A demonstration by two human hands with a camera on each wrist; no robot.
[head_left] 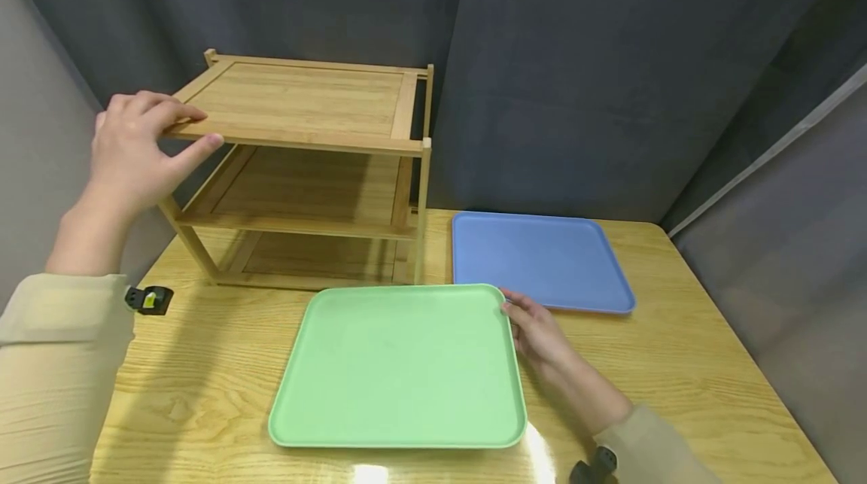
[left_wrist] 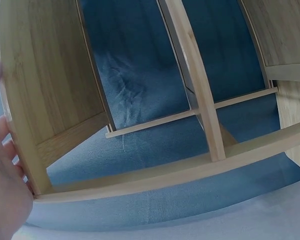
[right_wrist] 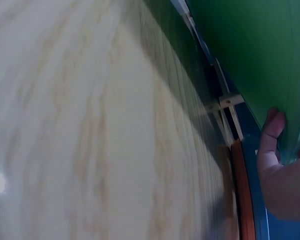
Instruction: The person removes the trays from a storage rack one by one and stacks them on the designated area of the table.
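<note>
— Where was the left hand point(head_left: 132, 149)?
— It gripped the front left corner of the wooden rack's point(head_left: 305, 168) top shelf, fingers above, thumb beneath.
— And the right hand point(head_left: 535, 330)?
— Its fingers curled round the right edge of the green tray point(head_left: 400, 363), which lay on the table point(head_left: 677, 363) before the rack, beside the blue tray point(head_left: 542, 258).

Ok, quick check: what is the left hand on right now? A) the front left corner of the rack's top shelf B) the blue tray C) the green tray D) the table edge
A: the left hand grips the front left corner of the bamboo rack at its top shelf, while the right hand touches the green tray.
</note>
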